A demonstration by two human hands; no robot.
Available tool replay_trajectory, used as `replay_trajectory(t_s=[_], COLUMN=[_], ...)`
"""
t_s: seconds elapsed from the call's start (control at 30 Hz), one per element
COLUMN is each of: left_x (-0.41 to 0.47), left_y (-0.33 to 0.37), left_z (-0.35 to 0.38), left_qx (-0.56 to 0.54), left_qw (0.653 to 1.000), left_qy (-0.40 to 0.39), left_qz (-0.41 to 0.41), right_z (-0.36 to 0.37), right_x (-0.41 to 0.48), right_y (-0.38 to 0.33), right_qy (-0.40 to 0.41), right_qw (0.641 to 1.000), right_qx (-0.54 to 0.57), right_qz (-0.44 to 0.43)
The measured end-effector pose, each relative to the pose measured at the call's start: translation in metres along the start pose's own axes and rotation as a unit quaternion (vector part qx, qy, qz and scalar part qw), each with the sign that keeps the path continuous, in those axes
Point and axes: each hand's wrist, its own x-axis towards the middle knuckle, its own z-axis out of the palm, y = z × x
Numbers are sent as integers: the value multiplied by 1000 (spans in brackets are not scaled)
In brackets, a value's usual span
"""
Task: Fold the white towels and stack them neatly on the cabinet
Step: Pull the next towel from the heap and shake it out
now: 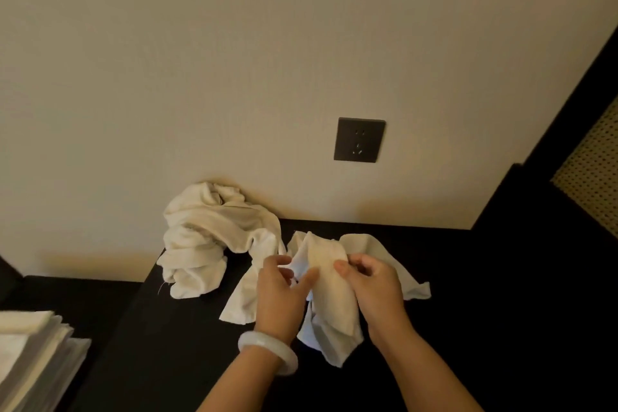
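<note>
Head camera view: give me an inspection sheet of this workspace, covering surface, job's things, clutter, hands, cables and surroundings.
Surface: black cabinet top, running along the wall.
Job's things: crumpled white towel held in both hands; heap of unfolded white towels against the wall; stack of folded white towels at lower left.
Clutter: nothing seen.
Hands: left hand and right hand each grip the crumpled towel; pale bangle on the left wrist.
Cables: nothing seen.
Surroundings: cream wall; dark square wall socket with nothing plugged in; perforated beige panel at right.
</note>
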Motion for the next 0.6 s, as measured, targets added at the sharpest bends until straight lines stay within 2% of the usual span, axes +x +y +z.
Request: replay_trajectory(t_s=[0.03,0.1,0.17,0.27,0.33,0.4,0.47,0.5,0.6], left_x=[-4,-11,-15,-13,-11,-10,-11,-12,-16], left_y=[-1,-2,-2,-2,1,7,16,20,33], left_z=[0,3,8,10,6,0,-5,-6,1], left_qx=[35,73,112,124,66,-55,-134,-159,-209], left_qw=[998,992,983,982,988,987,982,980,966], left_qy=[24,-20,-87,-114,-138,-150,-121,-114,-147], left_qz=[52,104,112,87,34,-32,-50,-47,-40], right_z=[1,3,4,2,-4,-14,-25,-29,-31], right_x=[1,1,0,-2,-3,-3,-5,-6,-18], right_y=[-2,-6,-5,-4,-4,-6,-11,-13,-15], right_qy=[9,23,29,1,-11,46,119,129,62], right_qw=[1000,1000,999,1000,999,994,983,981,987], right_qx=[5,16,16,20,35,78,98,83,0], right_qz=[-1,-3,-13,-10,-22,-56,-98,-118,-145])
